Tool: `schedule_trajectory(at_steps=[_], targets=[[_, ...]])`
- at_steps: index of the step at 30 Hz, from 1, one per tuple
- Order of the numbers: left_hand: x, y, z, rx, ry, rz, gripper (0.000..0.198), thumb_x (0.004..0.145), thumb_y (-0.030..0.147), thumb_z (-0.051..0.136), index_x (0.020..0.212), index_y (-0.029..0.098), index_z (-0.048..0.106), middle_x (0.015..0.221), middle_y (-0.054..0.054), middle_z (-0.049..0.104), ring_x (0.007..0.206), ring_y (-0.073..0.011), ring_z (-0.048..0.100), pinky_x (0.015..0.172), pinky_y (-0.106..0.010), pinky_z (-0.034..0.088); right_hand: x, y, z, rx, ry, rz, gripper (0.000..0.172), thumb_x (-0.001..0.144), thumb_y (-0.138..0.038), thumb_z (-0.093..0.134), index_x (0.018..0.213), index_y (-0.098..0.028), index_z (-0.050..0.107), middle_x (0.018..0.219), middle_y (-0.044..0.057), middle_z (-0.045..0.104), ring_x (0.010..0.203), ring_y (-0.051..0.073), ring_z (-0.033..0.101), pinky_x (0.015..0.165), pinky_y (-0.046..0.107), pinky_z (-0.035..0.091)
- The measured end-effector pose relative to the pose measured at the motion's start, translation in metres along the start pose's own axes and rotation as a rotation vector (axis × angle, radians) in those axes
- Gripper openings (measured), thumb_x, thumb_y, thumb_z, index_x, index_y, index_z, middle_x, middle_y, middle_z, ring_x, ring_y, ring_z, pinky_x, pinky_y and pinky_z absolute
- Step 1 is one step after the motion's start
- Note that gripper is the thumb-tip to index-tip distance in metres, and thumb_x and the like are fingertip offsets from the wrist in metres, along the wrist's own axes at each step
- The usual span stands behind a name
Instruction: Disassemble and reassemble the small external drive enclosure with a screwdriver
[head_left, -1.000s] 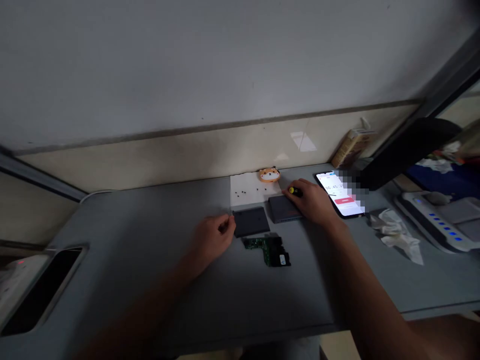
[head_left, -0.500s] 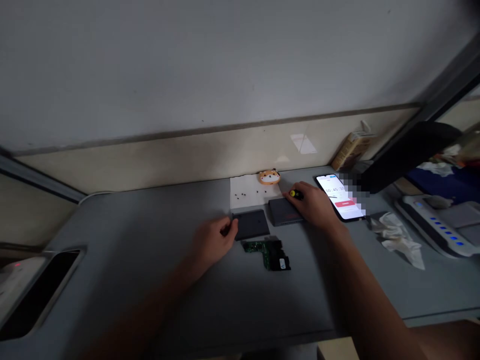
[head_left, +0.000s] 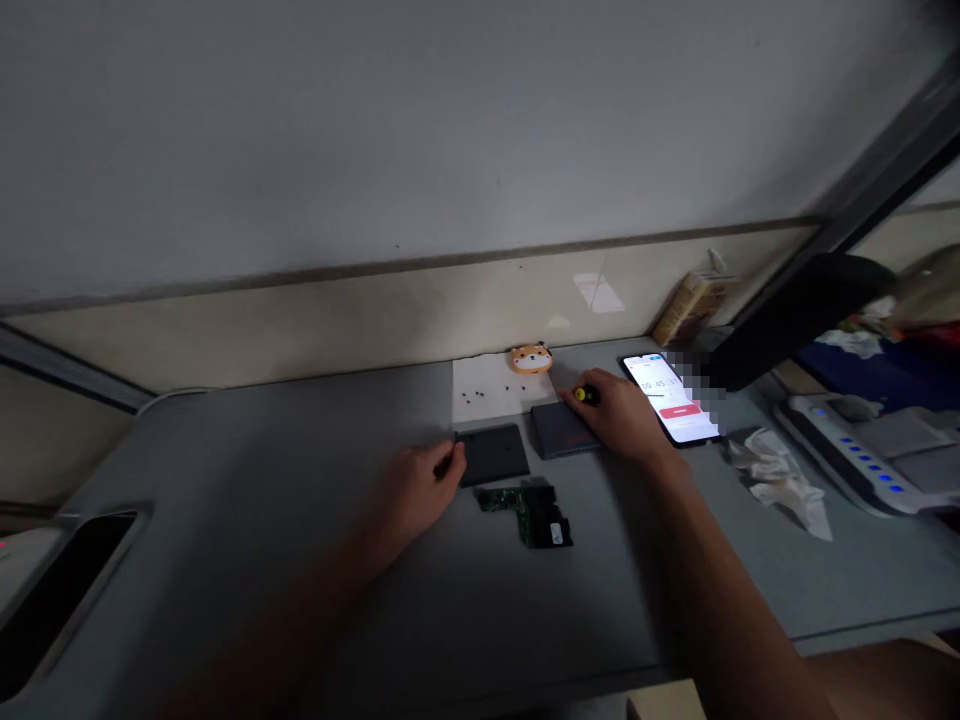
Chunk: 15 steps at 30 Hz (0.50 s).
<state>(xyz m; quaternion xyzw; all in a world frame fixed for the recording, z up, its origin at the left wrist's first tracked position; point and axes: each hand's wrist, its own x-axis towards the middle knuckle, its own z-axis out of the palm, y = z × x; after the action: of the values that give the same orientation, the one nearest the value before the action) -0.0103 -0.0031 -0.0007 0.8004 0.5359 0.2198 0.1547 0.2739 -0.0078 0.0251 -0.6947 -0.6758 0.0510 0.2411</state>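
My left hand [head_left: 417, 489] rests on the grey desk [head_left: 300, 520], fingers curled, its thumb and forefinger at the left edge of a flat dark cover plate [head_left: 493, 453]. My right hand [head_left: 619, 417] is closed round a small screwdriver with a yellow-and-black handle [head_left: 585, 395] and lies over the right part of a dark grey device case [head_left: 559, 429]. A green circuit board [head_left: 526, 507] lies just in front of the cover plate. Several tiny black screws [head_left: 480, 395] sit on a white paper sheet [head_left: 491, 385] behind the parts.
An orange animal-shaped trinket [head_left: 531, 358] sits at the paper's back edge. A lit phone [head_left: 670, 398] lies right of my right hand, a crumpled tissue [head_left: 776, 478] beyond it. A carton [head_left: 688, 306] leans at the wall. A white device with blue lights [head_left: 862, 455] is far right.
My left hand has closed in on the cover plate's left edge. The view has shifted a little, so everything sits slightly left and lower. My right hand stays on the case.
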Motion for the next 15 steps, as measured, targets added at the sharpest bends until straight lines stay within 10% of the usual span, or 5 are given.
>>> schedule_trajectory(at_steps=[15], targets=[[0.0001,-0.0013,-0.0035,-0.029,-0.045,0.077,0.046,0.097,0.044,0.034,0.057,0.021,0.04,0.05,0.0,0.044,0.049,-0.0142,0.043,0.056,-0.029,0.025,0.0002,-0.0002,-0.0011,0.011,0.004,0.0,0.021,0.094,-0.036,0.06,0.079,-0.022,0.066,0.084,0.008,0.073,0.071,0.022,0.064,0.064,0.031,0.038]])
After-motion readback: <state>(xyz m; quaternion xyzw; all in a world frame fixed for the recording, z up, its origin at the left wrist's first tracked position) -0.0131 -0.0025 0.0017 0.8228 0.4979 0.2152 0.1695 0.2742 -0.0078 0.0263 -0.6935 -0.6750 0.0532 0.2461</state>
